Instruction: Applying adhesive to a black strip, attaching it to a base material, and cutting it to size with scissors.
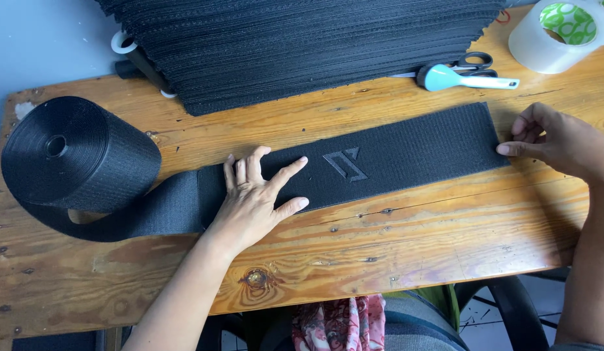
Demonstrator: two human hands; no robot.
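Observation:
A wide black elastic band (406, 146) with an embossed angular emblem lies stretched across the wooden table (406, 240). It runs left into a big black roll (74, 153) standing on its side. My left hand (253, 198) presses flat on the band, fingers spread, just left of the emblem. My right hand (549, 140) pinches the band's right end between thumb and fingers.
A tall stack of cut black bands (302, 45) fills the back of the table. Behind the band lie scissors with a light blue handle (461, 75) and a roll of clear tape (559, 36) at the back right. A chair and patterned cloth show below the table edge.

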